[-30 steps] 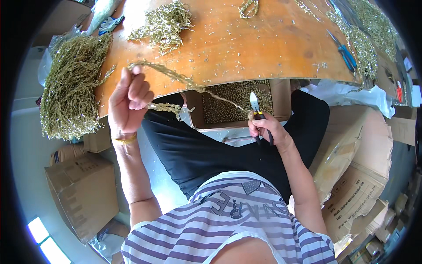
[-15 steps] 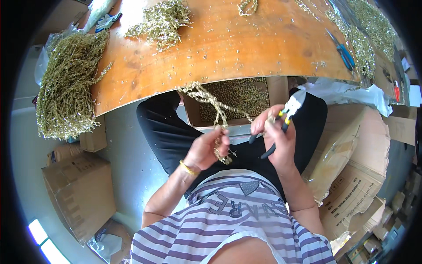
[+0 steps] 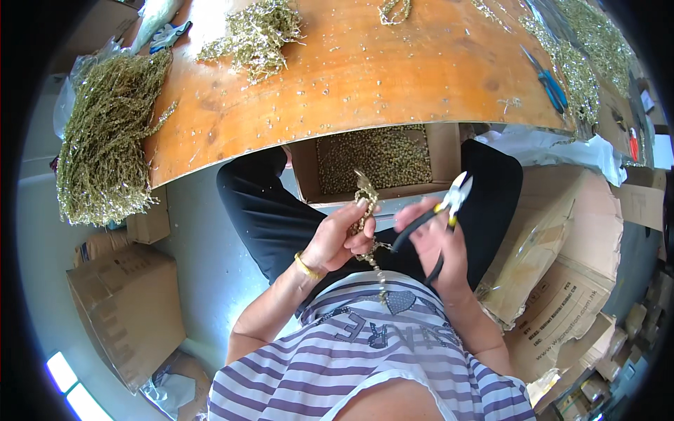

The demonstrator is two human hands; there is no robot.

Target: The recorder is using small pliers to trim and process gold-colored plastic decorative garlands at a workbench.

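My left hand (image 3: 333, 240) is closed on a gold beaded strand (image 3: 366, 196), bunched above the fingers. One loose beaded end (image 3: 380, 274) hangs below the hand in front of the striped shirt. Just to the right, my right hand (image 3: 449, 259) holds cutting pliers (image 3: 456, 195) with black and yellow handles. Their jaws point up and away, the handles are spread, and the fingers are partly loosened around them. The pliers are apart from the strand. Beyond both hands, gold beads (image 3: 372, 160) fill the bottom of a cardboard box (image 3: 445, 151) under the table edge.
A wooden table (image 3: 421, 77) curves across the far side with scattered beads. On it lie a gold garland pile (image 3: 260, 35) and blue-handled pliers (image 3: 551, 88). A thick garland bundle (image 3: 112, 140) hangs over its left edge. Cardboard boxes (image 3: 133, 316) and flattened cardboard (image 3: 554, 281) flank my legs.
The strand was stretched away toward the table and is now gathered in my left hand, its loose end hanging nearer me. The pliers have moved lower, and my right fingers have loosened around them.
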